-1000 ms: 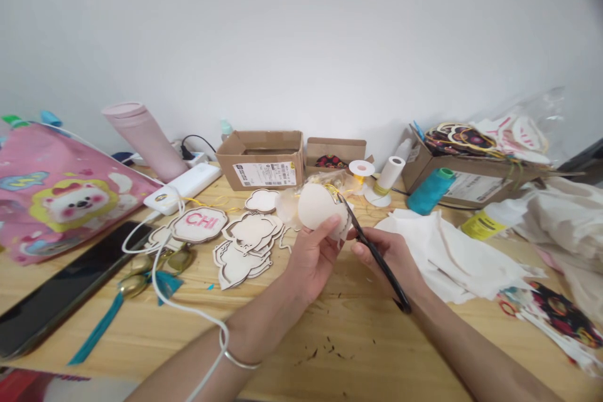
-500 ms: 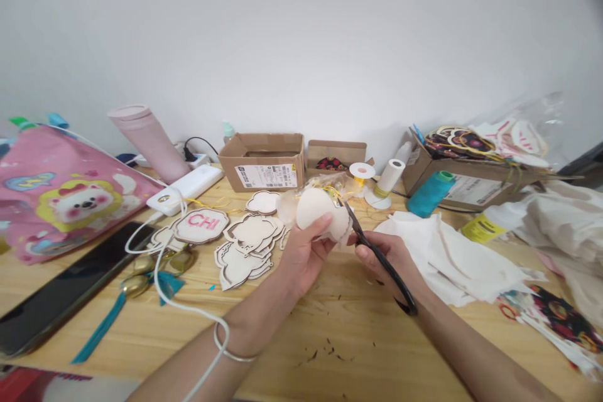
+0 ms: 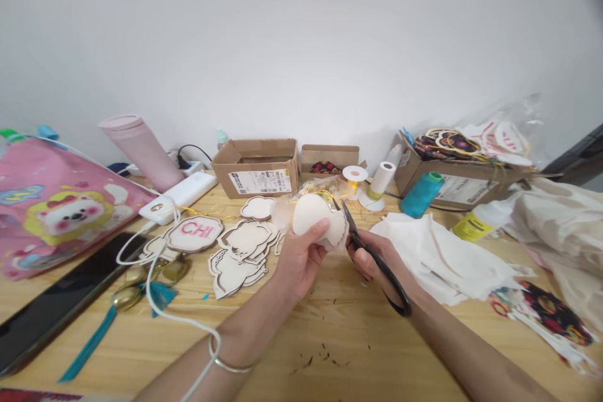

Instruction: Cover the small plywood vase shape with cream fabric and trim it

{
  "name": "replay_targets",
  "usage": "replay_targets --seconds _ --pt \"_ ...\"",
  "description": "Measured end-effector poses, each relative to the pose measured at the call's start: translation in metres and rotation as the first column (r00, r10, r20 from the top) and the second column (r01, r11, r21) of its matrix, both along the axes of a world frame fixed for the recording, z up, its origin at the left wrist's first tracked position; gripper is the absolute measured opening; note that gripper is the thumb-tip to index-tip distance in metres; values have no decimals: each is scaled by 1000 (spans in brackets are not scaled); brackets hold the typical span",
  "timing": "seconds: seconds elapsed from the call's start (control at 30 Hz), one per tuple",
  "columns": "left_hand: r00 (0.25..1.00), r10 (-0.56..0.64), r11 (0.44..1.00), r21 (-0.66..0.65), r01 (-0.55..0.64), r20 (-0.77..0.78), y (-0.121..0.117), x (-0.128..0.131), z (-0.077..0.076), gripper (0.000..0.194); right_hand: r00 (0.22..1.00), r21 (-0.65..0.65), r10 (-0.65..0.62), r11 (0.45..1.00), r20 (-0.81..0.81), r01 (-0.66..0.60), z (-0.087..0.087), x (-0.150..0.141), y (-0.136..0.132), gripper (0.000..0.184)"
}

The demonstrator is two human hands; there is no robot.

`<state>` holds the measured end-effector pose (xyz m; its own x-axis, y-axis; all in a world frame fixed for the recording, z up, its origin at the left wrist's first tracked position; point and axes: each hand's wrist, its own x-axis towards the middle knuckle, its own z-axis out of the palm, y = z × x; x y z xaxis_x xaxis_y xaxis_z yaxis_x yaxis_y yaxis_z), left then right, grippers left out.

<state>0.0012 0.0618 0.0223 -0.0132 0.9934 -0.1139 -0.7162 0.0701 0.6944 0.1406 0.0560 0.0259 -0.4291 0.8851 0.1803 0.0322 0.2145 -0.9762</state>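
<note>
My left hand (image 3: 301, 260) is closed round a cream, rounded flat piece (image 3: 311, 213), its thumb pressed on the face. Pale material with a ragged, notched edge shows along the piece's right side. In my right hand (image 3: 384, 257) are black-handled scissors (image 3: 393, 281), their blades pointing up and away from me at that ragged edge. The blades look parted; whether material lies between them I cannot tell. Just behind the piece are clear plastic and yellow thread (image 3: 324, 193).
Scalloped wooden pieces (image 3: 249, 239) and a "CHI" plaque (image 3: 195, 233) lie left. Cardboard boxes (image 3: 257, 166) stand behind. Right are a teal thread spool (image 3: 421, 195), white cloth (image 3: 438, 257) and a yellow-labelled bottle (image 3: 475, 223). A white cable (image 3: 183, 317) crosses my left forearm.
The view has shifted slightly. The scissors have turned more upright along the piece's right edge, and their blades look wider apart. My left hand keeps its hold on the piece.
</note>
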Motion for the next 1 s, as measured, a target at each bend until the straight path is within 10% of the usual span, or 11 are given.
replay_targets --seconds 1.0 --pt "1000 3 1000 -11 -3 10 -3 3 2 31 1000 7 3 1000 -30 -3 -3 1 3 42"
